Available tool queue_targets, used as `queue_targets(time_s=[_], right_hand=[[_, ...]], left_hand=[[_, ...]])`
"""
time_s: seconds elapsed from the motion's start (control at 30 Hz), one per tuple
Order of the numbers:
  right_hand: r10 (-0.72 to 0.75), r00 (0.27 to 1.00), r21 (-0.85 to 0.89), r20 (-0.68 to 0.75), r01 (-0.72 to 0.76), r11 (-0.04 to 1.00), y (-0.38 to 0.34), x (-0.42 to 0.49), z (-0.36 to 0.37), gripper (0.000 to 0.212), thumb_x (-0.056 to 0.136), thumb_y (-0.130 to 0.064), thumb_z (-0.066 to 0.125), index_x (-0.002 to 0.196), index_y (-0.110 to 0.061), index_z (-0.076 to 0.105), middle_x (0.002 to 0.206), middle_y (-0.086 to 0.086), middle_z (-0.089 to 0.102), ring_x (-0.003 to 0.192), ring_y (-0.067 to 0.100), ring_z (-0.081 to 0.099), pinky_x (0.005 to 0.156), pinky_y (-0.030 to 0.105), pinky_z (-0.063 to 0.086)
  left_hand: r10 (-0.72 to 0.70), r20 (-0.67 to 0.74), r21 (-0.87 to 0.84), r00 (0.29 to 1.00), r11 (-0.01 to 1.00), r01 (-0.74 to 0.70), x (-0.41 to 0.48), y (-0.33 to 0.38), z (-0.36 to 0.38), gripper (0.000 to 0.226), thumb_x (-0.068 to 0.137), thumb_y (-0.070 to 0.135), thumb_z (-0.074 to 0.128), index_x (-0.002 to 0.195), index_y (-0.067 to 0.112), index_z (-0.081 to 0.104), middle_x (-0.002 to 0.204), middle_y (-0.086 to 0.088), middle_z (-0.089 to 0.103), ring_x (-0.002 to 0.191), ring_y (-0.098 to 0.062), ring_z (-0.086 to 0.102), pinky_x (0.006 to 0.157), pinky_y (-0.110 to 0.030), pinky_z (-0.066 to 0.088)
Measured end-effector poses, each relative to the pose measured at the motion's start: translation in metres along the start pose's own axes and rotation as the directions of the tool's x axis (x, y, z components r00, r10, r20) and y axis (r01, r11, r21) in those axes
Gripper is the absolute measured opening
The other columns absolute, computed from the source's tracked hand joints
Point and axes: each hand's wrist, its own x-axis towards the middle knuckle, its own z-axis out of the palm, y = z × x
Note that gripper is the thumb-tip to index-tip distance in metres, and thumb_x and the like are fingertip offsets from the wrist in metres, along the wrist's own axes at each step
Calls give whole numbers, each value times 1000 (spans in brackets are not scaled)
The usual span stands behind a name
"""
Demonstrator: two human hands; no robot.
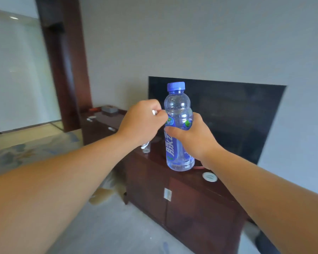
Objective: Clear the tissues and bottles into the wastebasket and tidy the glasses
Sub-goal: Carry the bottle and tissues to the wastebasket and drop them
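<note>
A clear plastic bottle [178, 107] with a blue cap and blue label stands upright in the air above the dark wooden cabinet [191, 208]. My right hand [193, 136] grips it around the middle. My left hand [141, 121] is curled into a fist just left of the bottle, with white tissue [154, 112] showing between its fingers and a white scrap hanging below the wrist. A small clear glass [146, 149] stands on the cabinet top under my left hand, mostly hidden.
A dark TV screen [228, 116] leans on the wall behind the cabinet. A white round disc [209, 176] lies on the cabinet top. Farther left, a lower dark cabinet [99, 125] carries a grey box [109, 109]. Grey floor lies in front.
</note>
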Motion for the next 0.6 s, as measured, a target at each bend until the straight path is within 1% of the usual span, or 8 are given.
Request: queue_targets(time_s=[0.1, 0.2, 0.27, 0.37, 0.47, 0.6], right_hand=[[48, 991, -50, -127, -55, 997, 13, -4, -36, 57, 76, -39, 79, 119, -22, 44, 101, -8, 64, 87, 9, 66, 71, 27, 52], [89, 959, -101, -268, -120, 988, 23, -9, -69, 58, 75, -42, 78, 119, -23, 45, 100, -8, 64, 85, 8, 66, 68, 26, 51], [111, 932, -128, -346, -164, 978, 27, -16, -89, 57, 75, -42, 78, 118, -23, 45, 98, -9, 64, 83, 6, 65, 66, 25, 51], [148, 886, -141, -439, -231, 963, 36, -28, -117, 54, 76, -41, 78, 116, -23, 47, 99, -7, 65, 85, 10, 66, 72, 31, 54], [174, 842, -129, -511, -275, 953, 44, -42, -147, 48, 77, -39, 77, 112, -24, 48, 96, -8, 65, 83, 8, 65, 66, 27, 51], [191, 779, -131, -597, -330, 935, 55, -62, -194, 49, 76, -39, 77, 113, -24, 47, 96, -9, 64, 82, 7, 64, 62, 25, 48]], left_hand=[[95, 69, -95, 993, 992, -88, 12, 18, 35, 24, 84, 24, 54, 63, 13, 51, 59, -1, 55, 60, -19, 48, 53, -30, 36], [193, 128, -208, 973, 964, -164, 23, 37, 66, 25, 86, 22, 53, 64, 10, 51, 58, -4, 54, 62, -24, 54, 54, -37, 42], [248, 158, -267, 956, 943, -201, 26, 51, 85, 26, 87, 22, 53, 63, 11, 52, 58, -3, 55, 61, -22, 56, 57, -41, 45], [304, 200, -345, 931, 912, -224, 28, 75, 114, 26, 87, 23, 53, 64, 11, 53, 59, -4, 56, 62, -23, 57, 57, -41, 46], [345, 238, -413, 908, 882, -227, 25, 103, 142, 25, 86, 23, 53, 64, 10, 52, 59, -6, 58, 61, -23, 56, 55, -40, 45], [408, 273, -493, 871, 837, -237, 19, 149, 181, 25, 86, 22, 53, 65, 8, 52, 60, -9, 59, 61, -26, 57, 56, -41, 46]])
